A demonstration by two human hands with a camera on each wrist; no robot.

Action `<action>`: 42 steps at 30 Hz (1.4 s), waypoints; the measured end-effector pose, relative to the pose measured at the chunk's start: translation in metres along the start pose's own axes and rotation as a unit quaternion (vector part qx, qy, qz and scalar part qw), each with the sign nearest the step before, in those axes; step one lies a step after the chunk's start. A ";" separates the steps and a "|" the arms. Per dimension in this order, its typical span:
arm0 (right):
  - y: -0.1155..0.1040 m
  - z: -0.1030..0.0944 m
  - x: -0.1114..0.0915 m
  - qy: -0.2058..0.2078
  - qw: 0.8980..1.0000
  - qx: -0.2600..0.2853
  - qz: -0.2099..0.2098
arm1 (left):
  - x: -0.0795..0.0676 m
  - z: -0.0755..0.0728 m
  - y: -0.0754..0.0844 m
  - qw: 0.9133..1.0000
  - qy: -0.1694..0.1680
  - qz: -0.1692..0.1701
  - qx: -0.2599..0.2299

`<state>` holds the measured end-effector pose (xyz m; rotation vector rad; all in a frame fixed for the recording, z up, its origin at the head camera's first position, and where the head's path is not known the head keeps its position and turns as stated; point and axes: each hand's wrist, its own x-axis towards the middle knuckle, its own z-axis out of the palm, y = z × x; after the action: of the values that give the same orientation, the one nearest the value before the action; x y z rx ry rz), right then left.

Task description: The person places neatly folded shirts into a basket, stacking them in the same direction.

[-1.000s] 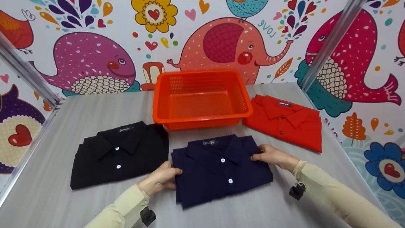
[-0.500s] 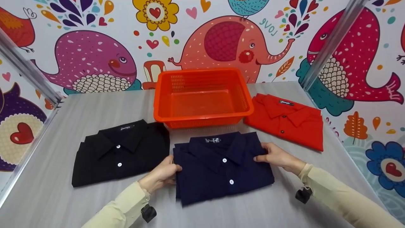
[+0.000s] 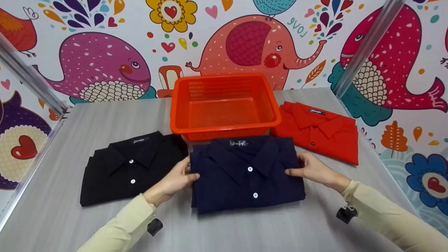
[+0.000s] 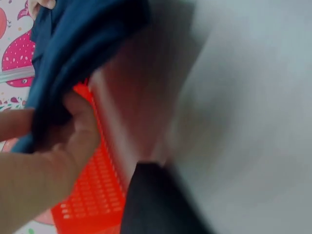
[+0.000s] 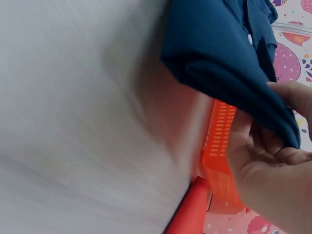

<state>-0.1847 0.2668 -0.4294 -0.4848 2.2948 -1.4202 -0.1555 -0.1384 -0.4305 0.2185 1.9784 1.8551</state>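
Note:
A folded navy shirt [image 3: 241, 178] with white buttons hangs between my two hands, above the table. My left hand [image 3: 175, 180] pinches its left edge, thumb on top and fingers beneath. At the opposite edge my right hand [image 3: 316, 171] grips it the same way. Both wrist views show the navy shirt [image 4: 78, 53] lifted, with a shadow on the table under it; the right wrist view shows the folded layers of the shirt [image 5: 219, 58] from below. In the head view its collar overlaps the front of the orange basket [image 3: 224, 130].
A folded black shirt [image 3: 119, 175] lies on the table [image 3: 105, 224] at left, close to my left hand. To the right of the basket lies a folded red shirt [image 3: 325, 136]. A patterned wall [image 3: 175, 52] stands behind the basket.
Both hands have raised the navy shirt off the table and moved it forward, toward the basket. The black shirt, red shirt and basket have stayed in place.

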 end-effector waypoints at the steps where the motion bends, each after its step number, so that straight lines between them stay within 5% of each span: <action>1: -0.002 -0.002 0.000 0.001 1.000 0.000 -0.008 | 0.001 -0.002 0.002 1.000 -0.002 0.005 0.001; 9: -0.021 -0.015 0.006 0.027 0.997 -0.025 -0.069 | 0.008 -0.015 0.019 0.998 0.001 0.054 0.034; 18: -0.043 -0.027 0.031 0.074 0.992 -0.056 -0.083 | 0.030 -0.036 0.050 0.994 0.029 0.086 0.056; 24: -0.062 -0.036 0.062 0.111 0.986 -0.088 -0.084 | 0.054 -0.051 0.072 0.989 0.085 0.097 0.078; 31: -0.088 -0.047 0.103 0.170 0.979 -0.102 -0.057 | 0.082 -0.062 0.096 0.980 0.160 0.112 0.037; 42: -0.125 -0.059 0.167 0.218 0.966 -0.134 0.026 | 0.130 -0.075 0.131 0.953 0.271 0.044 0.127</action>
<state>-0.3482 0.1776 -0.3178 -0.1943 2.8480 -1.2959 -0.3243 -0.1436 -0.3246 -0.1532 2.6167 1.8480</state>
